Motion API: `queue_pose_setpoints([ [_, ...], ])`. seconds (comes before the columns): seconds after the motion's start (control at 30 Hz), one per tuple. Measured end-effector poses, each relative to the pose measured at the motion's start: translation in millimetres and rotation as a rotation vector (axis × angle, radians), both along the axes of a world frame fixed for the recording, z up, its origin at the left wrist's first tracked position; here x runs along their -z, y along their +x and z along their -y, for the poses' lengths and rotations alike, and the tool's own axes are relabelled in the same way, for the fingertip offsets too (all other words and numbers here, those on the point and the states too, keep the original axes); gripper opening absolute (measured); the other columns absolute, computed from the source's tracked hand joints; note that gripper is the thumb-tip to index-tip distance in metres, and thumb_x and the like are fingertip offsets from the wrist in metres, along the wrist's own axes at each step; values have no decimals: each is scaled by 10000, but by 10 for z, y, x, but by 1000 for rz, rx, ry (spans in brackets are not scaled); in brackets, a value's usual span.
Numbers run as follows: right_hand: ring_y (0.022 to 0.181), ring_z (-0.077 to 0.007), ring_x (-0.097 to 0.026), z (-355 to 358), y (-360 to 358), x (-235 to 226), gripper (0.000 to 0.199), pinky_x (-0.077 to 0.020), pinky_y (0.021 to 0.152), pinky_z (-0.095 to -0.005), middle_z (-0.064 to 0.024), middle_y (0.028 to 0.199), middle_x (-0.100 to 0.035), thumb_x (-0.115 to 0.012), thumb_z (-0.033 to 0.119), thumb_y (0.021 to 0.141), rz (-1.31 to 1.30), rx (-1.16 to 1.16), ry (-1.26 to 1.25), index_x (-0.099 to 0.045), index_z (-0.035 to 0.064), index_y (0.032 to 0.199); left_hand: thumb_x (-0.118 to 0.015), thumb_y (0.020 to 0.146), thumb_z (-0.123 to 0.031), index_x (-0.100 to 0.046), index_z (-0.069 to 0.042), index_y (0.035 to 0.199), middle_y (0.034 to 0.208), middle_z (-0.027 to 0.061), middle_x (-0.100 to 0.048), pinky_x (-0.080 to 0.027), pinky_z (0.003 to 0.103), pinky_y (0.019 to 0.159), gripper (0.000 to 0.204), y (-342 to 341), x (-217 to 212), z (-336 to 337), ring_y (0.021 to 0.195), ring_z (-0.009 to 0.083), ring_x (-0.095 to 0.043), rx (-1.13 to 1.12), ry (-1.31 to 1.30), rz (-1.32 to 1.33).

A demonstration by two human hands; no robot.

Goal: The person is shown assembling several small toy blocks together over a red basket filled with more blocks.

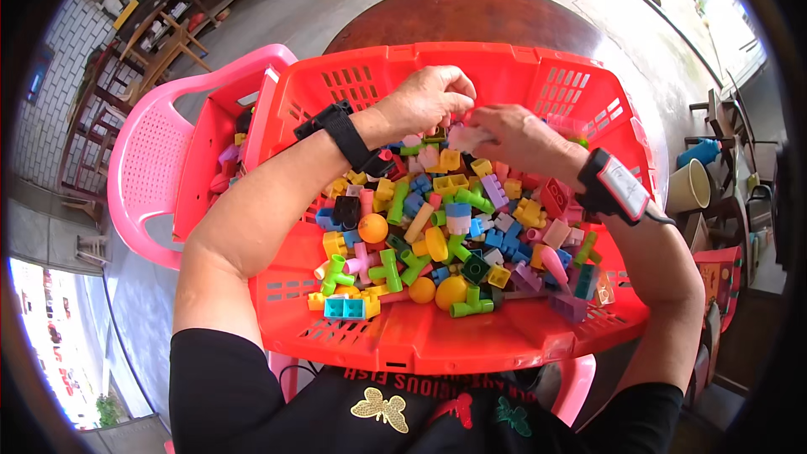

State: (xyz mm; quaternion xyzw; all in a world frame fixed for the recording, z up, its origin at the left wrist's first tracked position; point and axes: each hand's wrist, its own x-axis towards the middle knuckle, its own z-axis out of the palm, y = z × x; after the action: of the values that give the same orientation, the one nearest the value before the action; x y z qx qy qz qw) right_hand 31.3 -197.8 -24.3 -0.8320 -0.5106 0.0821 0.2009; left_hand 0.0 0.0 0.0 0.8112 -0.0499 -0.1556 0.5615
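Observation:
A red plastic basket holds several loose building pieces: green pipe pieces, yellow blocks, blue blocks and orange balls. My left hand and my right hand meet over the far part of the basket. Both pinch a small pale pink piece between their fingertips. Each wrist carries a black band.
A second red basket with a few pieces rests on a pink plastic chair at the left. A round dark wooden table lies beyond the basket. A pale cup and clutter stand at the right.

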Motion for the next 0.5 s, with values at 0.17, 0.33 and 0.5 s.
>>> queue_pose_setpoints([
  [0.17, 861, -361, -603, 52, 9, -339, 344, -476, 739, -416, -187, 874, -619, -694, 177, 686, -148, 147, 117, -563, -17, 939, -599, 897, -209, -569, -40, 985, 843, 11, -590, -428, 193, 469, 192, -61, 44, 40, 650, 64, -532, 166, 33, 59],
  [0.33, 774, -329, -597, 42, 6, -358, 297, -475, 684, -367, -164, 812, -604, -673, 169, 747, -247, 241, 338, -553, -24, 938, -615, 891, -257, -545, -73, 1015, 873, 17, -586, -430, 204, 496, 233, -26, 67, 31, 650, 69, -529, 117, -192, -32],
  [0.5, 805, -323, -558, -3, -73, -420, 196, -464, 700, -358, -159, 883, -520, -538, 147, 874, -63, 297, 712, -535, -25, 968, -543, 930, -294, -483, -102, 1107, 886, -1, -553, -430, 202, 522, 268, -129, 28, 125, 649, 72, -533, 15, -571, -246],
])
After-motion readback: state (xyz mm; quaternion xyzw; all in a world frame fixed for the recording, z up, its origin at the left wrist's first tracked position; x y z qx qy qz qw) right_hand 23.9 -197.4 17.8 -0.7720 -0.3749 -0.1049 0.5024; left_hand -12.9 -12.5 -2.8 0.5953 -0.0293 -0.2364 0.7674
